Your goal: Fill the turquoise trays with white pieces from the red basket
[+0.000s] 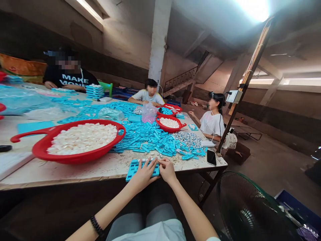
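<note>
Hard to make out what's under the fingers here: the hands cover most of it, and the little white bits along the top edge are too small to call. The blue plastic tray (pixel 132 170) sits at the table's near edge, right under both hands. Left hand (pixel 142 177) lies on it with the fingers spread apart. Right hand (pixel 167 170) has its fingers bunched together at the tray's top edge, can't tell if they're actually pinching anything. The scuffed table (pixel 75 170) is heaped with loose blue plastic pieces (pixel 150 140), plus a big red tub (pixel 40 150) of white pieces (pixel 82 139). Co-worker in a white shirt (pixel 213 124) sits along the far side. Behind are a concrete pillar (pixel 159 40) and a staircase (pixel 180 78), and a black standing fan (pixel 240 207) is down by the table corner.
</note>
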### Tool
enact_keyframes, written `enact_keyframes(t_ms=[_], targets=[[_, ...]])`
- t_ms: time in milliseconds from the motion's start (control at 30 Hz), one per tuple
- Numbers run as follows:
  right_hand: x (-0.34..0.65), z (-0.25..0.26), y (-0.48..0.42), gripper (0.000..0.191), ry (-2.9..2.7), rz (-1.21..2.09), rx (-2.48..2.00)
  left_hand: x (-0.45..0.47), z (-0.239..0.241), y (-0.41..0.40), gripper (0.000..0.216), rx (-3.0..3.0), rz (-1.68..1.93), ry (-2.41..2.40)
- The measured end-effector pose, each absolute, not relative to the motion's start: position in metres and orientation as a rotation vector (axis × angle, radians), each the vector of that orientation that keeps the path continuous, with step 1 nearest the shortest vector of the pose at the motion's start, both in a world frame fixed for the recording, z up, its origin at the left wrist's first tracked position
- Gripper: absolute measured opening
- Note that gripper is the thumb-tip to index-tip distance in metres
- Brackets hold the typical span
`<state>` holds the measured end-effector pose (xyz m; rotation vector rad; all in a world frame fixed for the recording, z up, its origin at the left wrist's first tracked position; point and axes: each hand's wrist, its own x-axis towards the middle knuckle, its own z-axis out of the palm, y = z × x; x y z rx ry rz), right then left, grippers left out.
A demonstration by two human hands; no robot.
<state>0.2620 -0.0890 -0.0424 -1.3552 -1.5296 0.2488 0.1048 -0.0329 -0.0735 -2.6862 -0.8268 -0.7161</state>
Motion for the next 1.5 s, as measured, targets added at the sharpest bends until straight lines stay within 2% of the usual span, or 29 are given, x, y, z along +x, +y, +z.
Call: enact_keyframes(t_ms=[133,367,500,833,1000,1200,1367,1500], targets=[[0.256,-0.041,-0.089,0.040,-1.430,0.328,-1.353,0.105,-0.074,-0.033,0.057,-2.677,-0.749,-0.836],[0.251,-0.041,-0.080,0.020,-1.221,0.452,-1.372,0.100,-0.075,-0.031,0.059,-2.657,-0.722,-0.840],[0.254,-0.040,-0.068,0.018,-1.134,0.583,-1.412,0.098,-0.079,-0.032,0.061,-2.644,-0.734,-0.839],[0.255,-0.039,-0.072,0.041,-1.082,0.729,-1.376,0.091,-0.085,-0.053,0.061,-2.517,-1.010,-0.726],[0.256,-0.039,-0.078,0.076,-0.960,0.899,-1.281,0.089,-0.087,-0.061,0.054,-2.438,-1.265,-0.701],[0.266,-0.014,-0.078,0.067,-1.208,1.245,-1.217,0.086,-0.091,-0.057,0.048,-2.385,-1.273,-0.616],[0.269,-0.008,-0.077,0.066,-1.214,1.290,-1.208,0.084,-0.084,-0.059,0.048,-2.381,-1.280,-0.665],[0.272,-0.012,-0.076,0.064,-1.234,1.282,-1.191,0.083,-0.085,-0.056,0.057,-2.400,-1.247,-0.625]])
